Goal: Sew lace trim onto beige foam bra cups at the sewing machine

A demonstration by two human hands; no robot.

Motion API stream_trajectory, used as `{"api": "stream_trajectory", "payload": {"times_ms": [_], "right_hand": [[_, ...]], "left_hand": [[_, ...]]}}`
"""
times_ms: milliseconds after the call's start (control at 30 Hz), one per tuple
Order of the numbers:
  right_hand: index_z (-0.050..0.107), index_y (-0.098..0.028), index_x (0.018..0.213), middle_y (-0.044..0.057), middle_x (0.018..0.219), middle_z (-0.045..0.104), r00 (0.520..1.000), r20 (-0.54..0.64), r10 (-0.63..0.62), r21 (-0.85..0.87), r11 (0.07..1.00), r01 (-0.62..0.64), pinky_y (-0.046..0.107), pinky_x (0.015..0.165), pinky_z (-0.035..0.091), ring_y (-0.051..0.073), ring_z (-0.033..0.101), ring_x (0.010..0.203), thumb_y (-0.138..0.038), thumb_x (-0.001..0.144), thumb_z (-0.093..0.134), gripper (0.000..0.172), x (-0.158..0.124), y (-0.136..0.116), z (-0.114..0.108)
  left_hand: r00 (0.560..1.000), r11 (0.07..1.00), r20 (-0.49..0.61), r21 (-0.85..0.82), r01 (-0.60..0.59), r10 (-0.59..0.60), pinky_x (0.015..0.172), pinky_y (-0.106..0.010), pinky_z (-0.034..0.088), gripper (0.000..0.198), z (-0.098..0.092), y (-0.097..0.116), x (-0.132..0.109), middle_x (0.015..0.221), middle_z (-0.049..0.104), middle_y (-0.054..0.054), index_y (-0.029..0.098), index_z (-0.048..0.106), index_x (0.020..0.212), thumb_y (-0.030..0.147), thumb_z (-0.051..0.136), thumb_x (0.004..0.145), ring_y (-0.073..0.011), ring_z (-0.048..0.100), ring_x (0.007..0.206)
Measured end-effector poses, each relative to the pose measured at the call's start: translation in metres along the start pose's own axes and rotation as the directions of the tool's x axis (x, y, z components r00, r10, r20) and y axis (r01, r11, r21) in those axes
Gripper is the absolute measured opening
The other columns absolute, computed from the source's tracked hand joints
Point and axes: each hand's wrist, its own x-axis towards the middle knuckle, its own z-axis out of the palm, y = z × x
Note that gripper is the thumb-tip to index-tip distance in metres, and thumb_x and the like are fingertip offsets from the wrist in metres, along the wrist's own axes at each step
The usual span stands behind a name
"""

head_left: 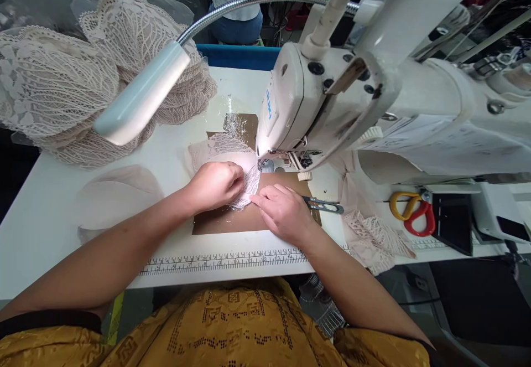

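Note:
A pale pink lace piece lies under the needle area of a white sewing machine. My left hand is closed, its fingers pinching the lace at its left side. At the near right edge of the lace, my right hand holds the border between thumb and fingertips. Thread snips stick out to the right from behind my right hand; whether the palm grips them is hidden. Brown tape-like sheeting covers the table beneath both hands.
A large lace pile fills the back left, below a lamp on a bent neck. Sheer cups lie left. More lace hangs over the right front edge, near scissors. A printed ruler runs along the front; a person sits beyond.

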Motion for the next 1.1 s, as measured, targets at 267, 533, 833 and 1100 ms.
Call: {"api": "stream_trajectory", "payload": {"times_ms": [267,533,833,1100], "right_hand": [[0.070,-0.017,0.104,0.006,0.084,0.064,1.000,0.001,0.010,0.013,1.000,-0.010,0.032,0.068,0.035,0.019,0.045,0.076,-0.010,0.087,0.048,0.028,0.000,0.000,0.000],[0.070,-0.017,0.103,0.005,0.083,0.063,0.999,0.037,0.024,0.002,1.000,-0.024,0.032,0.070,0.034,0.019,0.044,0.075,-0.011,0.087,0.050,0.026,0.001,0.000,-0.001],[0.070,-0.016,0.105,0.005,0.080,0.060,0.999,0.047,0.028,-0.007,1.000,-0.028,0.032,0.068,0.033,0.019,0.042,0.074,-0.011,0.087,0.051,0.026,0.001,-0.001,-0.003],[0.071,-0.017,0.103,0.006,0.083,0.064,0.999,0.013,0.041,0.000,0.999,-0.041,0.031,0.071,0.036,0.019,0.047,0.077,-0.012,0.089,0.049,0.026,0.000,0.002,-0.002]], "left_hand": [[0.980,0.979,-0.096,0.119,-0.164,0.176,0.057,-0.026,0.039,0.029,0.007,0.003,-0.002,0.096,0.064,-0.008,0.018,0.069,0.098,0.027,0.041,0.097,-0.0187,0.059,0.079],[0.896,0.880,-0.004,0.189,-0.435,0.443,0.079,-0.030,0.049,0.033,0.011,-0.013,-0.002,0.134,0.061,-0.005,0.017,0.069,0.113,0.023,0.038,0.102,-0.0209,0.055,0.102],[0.896,0.889,0.013,0.127,-0.441,0.443,0.092,-0.035,0.048,0.031,0.011,-0.014,0.000,0.130,0.064,-0.010,0.011,0.068,0.104,0.019,0.039,0.101,-0.0226,0.060,0.110],[0.917,0.917,-0.061,0.088,-0.389,0.394,0.084,-0.035,0.052,0.028,0.011,-0.010,0.001,0.126,0.067,-0.008,0.014,0.068,0.114,0.021,0.046,0.098,-0.0241,0.061,0.106]]}}
